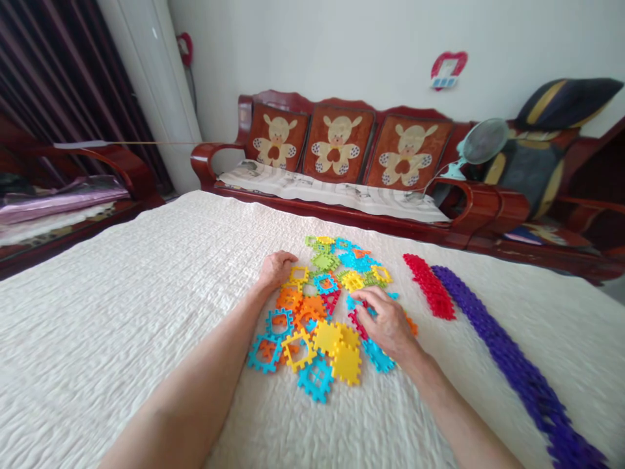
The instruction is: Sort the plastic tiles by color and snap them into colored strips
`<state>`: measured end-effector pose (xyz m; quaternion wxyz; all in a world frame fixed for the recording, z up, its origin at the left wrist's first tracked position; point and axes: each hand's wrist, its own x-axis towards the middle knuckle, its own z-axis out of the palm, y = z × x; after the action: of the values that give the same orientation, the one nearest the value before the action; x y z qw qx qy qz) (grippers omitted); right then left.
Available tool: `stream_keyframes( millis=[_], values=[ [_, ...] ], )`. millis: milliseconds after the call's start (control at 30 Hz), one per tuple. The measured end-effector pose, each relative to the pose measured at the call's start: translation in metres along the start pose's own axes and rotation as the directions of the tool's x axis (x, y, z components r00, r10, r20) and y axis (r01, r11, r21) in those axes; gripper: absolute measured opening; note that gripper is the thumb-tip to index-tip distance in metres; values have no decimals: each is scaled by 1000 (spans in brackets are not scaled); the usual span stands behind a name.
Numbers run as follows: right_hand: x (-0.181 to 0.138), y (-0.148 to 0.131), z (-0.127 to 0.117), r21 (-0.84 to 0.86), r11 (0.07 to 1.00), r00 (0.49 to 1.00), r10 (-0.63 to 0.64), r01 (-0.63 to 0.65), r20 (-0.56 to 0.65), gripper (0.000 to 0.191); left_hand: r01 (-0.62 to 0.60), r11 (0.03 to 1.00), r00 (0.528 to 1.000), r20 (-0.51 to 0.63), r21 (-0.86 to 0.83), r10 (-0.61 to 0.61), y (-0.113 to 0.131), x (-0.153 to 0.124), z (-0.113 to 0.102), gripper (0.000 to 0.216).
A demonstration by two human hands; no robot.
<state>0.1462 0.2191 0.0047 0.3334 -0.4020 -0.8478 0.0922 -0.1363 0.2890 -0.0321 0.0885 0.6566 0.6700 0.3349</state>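
Note:
A loose pile of flat plastic interlocking tiles in yellow, blue, orange, green and red lies on a cream quilted cover. My left hand rests at the pile's left edge, fingers curled, touching a yellow frame tile. My right hand lies on the pile's right side, fingers bent down and pinching at a red tile. To the right, a row of joined red tiles lies beside a longer row of joined purple tiles.
A red wooden sofa with three bear cushions stands behind the cover. A small fan and dark bags sit at its right end. A second wooden seat with cloth is at the left, by dark curtains.

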Motion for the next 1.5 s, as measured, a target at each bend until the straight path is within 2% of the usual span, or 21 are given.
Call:
stream_keyframes(
  millis=[67, 167, 233, 267, 433, 633, 733, 800, 867, 1000, 1133, 1233, 1300, 1333, 1400, 1500],
  values=[
    [-3, -12, -5, -10, 998, 992, -57, 58, 115, 32, 0, 1000, 1000, 1, 2, 0, 0, 0, -1, 37],
    [-9, -29, -10, 43, 989, 916, -147, 141, 372, 61, -7, 1000, 1000, 0, 9, 7, 0, 0, 0, 37],
    [-12, -34, -9, 54, 988, 877, -151, 142, 455, 68, -9, 1000, 1000, -2, 10, 9, -1, 1, 0, 38],
    [-12, -33, -8, 45, 991, 879, -132, 125, 458, 65, -7, 1000, 1000, -3, 9, 7, -1, 1, 1, 37],
    [-6, -22, -2, 34, 999, 937, -45, 35, 346, 41, -8, 1000, 1000, -9, -8, 8, -1, 1, 1, 37],
    [-8, -30, -6, 58, 995, 965, -97, 85, 246, 15, -20, 1000, 1000, -2, -9, 20, -1, 1, 1, 38],
    [-11, -10, -11, -11, 1000, 999, 6, -6, 40, 18, -8, 1000, 1000, -1, 0, 8, -1, 1, 0, 38],
    [-13, 13, -14, -96, 989, 990, 100, -109, -101, 22, 0, 1000, 1000, -1, 4, 0, -1, 1, 0, 38],
    [-12, 33, -16, -192, 957, 968, 186, -217, -168, 28, -5, 1000, 1000, -1, 2, 5, -2, 1, 1, 37],
    [-4, 49, -11, -351, 864, 932, 343, -361, -116, 44, -20, 1000, 1000, 2, -7, 20, -4, 2, 3, 38],
    [5, 46, -2, -368, 829, 904, 418, -420, -91, 49, -26, 1000, 1000, 2, -5, 26, -5, 2, 3, 38],
    [4, 43, -1, -325, 865, 923, 339, -383, -185, 49, -22, 1000, 1000, 2, -6, 22, -5, 1, 3, 38],
    [1, 39, -5, -276, 917, 951, 238, -287, -198, 48, -20, 1000, 1000, 0, -6, 20, -5, 1, 3, 38],
    [-1, 35, -7, -252, 944, 972, 181, -215, -152, 47, -20, 1000, 1000, -1, -6, 20, -5, 1, 3, 38],
    [-5, 27, -11, -220, 973, 997, 74, -70, 13, 45, -18, 1000, 1000, -3, -2, 18, -5, 1, 3, 38],
    [-5, 15, -14, -263, 964, 977, 16, 41, 211, 46, -15, 1000, 1000, -3, 4, 15, -6, 2, 4, 38]
  ],
)
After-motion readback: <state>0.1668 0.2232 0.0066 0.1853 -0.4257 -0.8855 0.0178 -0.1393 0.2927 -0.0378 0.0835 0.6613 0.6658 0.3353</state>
